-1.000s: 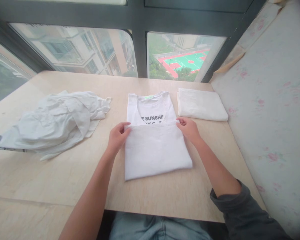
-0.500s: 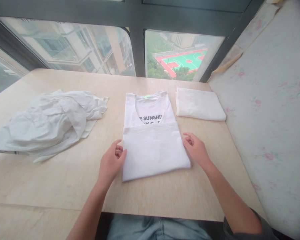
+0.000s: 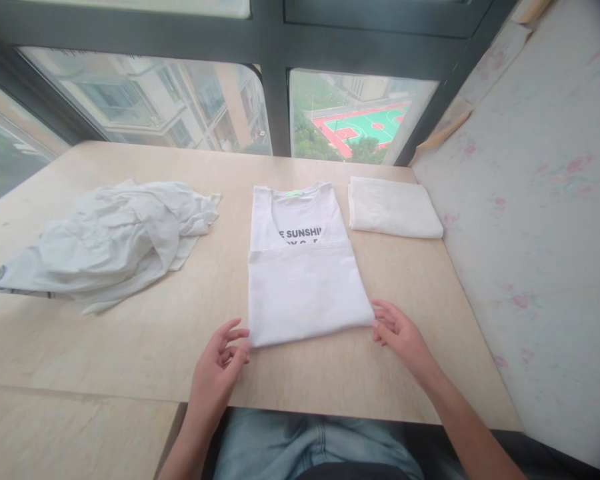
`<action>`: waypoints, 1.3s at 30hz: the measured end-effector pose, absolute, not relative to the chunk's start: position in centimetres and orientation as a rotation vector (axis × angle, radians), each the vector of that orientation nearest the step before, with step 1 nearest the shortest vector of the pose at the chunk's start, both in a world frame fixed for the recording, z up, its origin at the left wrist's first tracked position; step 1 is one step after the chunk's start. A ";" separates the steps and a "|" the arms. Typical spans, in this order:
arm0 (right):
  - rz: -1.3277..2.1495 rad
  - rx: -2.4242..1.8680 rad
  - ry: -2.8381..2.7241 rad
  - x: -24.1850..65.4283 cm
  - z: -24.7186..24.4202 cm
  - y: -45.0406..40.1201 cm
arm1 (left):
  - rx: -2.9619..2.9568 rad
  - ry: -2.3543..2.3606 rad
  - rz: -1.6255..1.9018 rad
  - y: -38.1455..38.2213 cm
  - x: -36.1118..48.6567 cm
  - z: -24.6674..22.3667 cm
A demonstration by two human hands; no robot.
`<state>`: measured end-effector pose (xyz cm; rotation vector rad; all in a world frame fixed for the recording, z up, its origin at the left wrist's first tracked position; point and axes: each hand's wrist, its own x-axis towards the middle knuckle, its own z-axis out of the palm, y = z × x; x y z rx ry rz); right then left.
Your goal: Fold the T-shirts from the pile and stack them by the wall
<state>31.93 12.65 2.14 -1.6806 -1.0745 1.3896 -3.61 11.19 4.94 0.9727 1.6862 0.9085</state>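
Observation:
A white T-shirt point(image 3: 305, 290) lies partly folded in front of me, its lower part turned up over the front. Dark printed letters and the neckline show at its far end. By the shirt's near left corner is my left hand point(image 3: 219, 363), fingers curved and apart, fingertips at the edge. My right hand point(image 3: 403, 337) is at the near right corner, its fingers loosely bent and apart, the tips touching or almost touching the fabric. Neither hand visibly grips the cloth.
On the left a crumpled white garment point(image 3: 125, 233) spreads over the wooden tabletop point(image 3: 300, 383). A neatly folded white cloth point(image 3: 395, 207) lies at the back right, near the flowered wall point(image 3: 545, 267). Dark-framed windows point(image 3: 280, 113) stand behind the table.
Both hands have moved toward me along the shirt's sides, from its middle down to the near corners. My view has shifted slightly; the shirt keeps its fold.

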 end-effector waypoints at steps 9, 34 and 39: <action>1.349 -1.717 -1.159 31.6 1.1 12.7 | 0.985 1.710 0.751 11.3 -4.2 3.6; 0.215 -1.236 -2.419 27.9 4.6 11.0 | 2.760 1.427 0.597 10.4 -0.3 5.2; 0.211 -1.277 -2.559 24.6 3.8 12.5 | 2.745 1.387 0.412 12.8 3.9 4.9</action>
